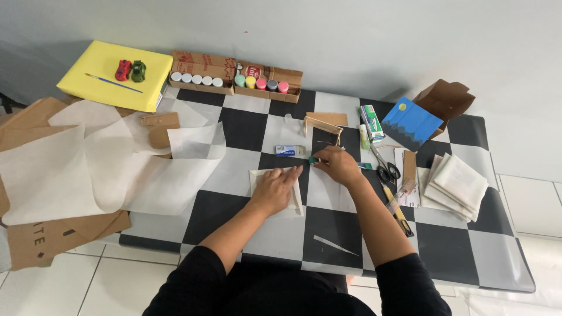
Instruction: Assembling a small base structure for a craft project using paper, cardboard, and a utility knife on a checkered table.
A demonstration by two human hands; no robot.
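The left hand [274,188] lies flat, fingers together, on a pale paper sheet [257,177] on the checkered table [445,251]. Just right of the sheet's top edge, the right hand [338,165] pinches a small green piece [313,160], the nearer hand to it.

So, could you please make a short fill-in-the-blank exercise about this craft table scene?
1. The left hand presses flat on a pale sheet of ____.
2. Two toy cars sit on the ____ board.
3. The black-handled scissors lie on the person's ____ side.

Missing words: paper; yellow; right
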